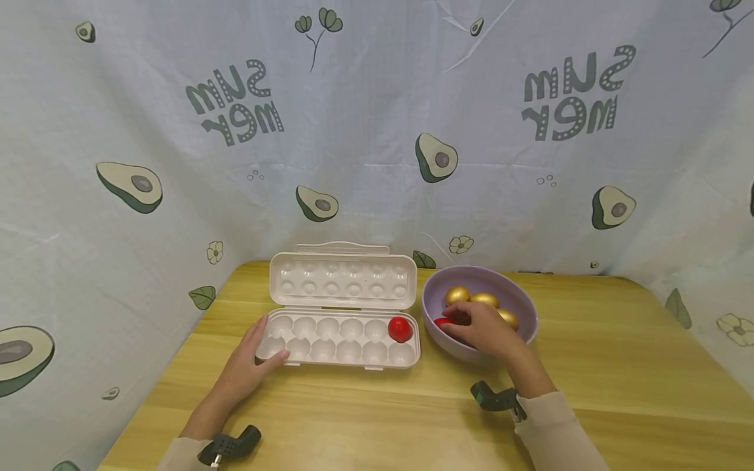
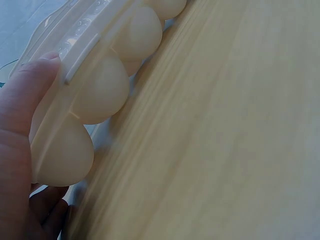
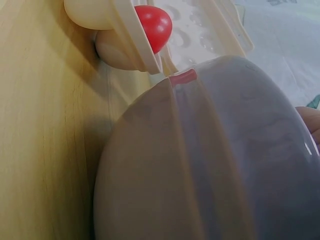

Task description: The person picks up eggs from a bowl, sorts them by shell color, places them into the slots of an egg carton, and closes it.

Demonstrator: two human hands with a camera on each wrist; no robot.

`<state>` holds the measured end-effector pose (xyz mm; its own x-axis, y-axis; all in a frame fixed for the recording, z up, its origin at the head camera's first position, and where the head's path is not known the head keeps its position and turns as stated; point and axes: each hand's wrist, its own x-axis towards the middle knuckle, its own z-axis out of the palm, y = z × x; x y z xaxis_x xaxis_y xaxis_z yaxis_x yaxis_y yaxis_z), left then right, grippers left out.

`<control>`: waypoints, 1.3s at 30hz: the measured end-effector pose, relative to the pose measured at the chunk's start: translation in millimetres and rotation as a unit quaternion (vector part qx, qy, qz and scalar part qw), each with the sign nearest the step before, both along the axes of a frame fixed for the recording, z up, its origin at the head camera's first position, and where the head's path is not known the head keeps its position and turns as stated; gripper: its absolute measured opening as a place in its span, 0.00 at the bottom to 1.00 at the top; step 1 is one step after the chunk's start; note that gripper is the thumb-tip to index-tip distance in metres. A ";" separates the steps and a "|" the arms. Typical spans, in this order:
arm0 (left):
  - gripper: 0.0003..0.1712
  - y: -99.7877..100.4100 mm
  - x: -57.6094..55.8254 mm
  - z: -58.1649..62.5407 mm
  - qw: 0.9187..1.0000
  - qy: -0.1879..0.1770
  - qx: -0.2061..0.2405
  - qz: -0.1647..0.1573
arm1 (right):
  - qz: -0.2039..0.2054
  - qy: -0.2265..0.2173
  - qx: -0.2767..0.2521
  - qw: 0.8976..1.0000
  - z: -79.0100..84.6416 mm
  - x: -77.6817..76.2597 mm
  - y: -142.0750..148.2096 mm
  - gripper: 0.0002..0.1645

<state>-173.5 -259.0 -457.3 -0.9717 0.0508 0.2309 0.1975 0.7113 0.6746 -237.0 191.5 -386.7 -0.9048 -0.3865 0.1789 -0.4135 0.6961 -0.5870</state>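
Note:
An egg carton [image 1: 338,361] of cream plastic lies with its lid [image 1: 343,297] raised at the back. One red egg [image 1: 400,330] sits in the back cup at its right end. My left hand [image 1: 250,360] grips the carton's left end, thumb on the front rim and fingers round the far side. To the right stands a purple bowl [image 1: 527,301] holding three visible gold eggs [image 1: 484,299]. Inside it, my right hand [image 1: 485,327] pinches another red egg [image 1: 442,321] between thumb and fingers, which partly hide it. The bowl's wall covers most of this hand in the right wrist view.
Beneath everything is a wooden table [image 1: 353,418], its bare front part between the forearms. A white curtain [image 1: 377,118] printed with avocados hangs close behind the carton and bowl. Dark wrist devices [image 1: 230,445] sit at both sleeves.

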 end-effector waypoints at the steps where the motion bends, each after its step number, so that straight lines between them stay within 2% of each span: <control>1: 0.53 0.2 -0.2 0.0 1.000 0.001 0.000 -0.001 | 0.000 -0.001 0.003 1.000 -0.2 -0.1 0.3 0.14; 6: 0.52 1.8 -0.4 0.1 1.000 0.001 -0.004 -0.003 | 0.005 -0.010 0.013 1.000 -0.5 1.0 1.0 0.14; 15: 0.52 3.1 1.2 0.5 1.000 -0.002 -0.004 -0.002 | 0.042 -0.017 0.025 0.999 1.5 2.3 0.8 0.16; 30: 0.52 1.7 0.0 2.7 1.000 0.003 -0.004 0.000 | 0.052 -0.028 0.031 0.998 3.2 -3.4 0.2 0.19; 39: 0.52 1.9 0.2 2.8 1.000 -0.003 -0.004 0.001 | 0.041 -0.034 0.021 0.998 1.2 -3.3 -0.1 0.19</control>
<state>-173.3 -257.1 -454.6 -0.9729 0.0505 0.2255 0.1923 0.7177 0.6693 -240.3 191.4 -385.5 -0.8796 -0.4651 0.1001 -0.4299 0.6868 -0.5861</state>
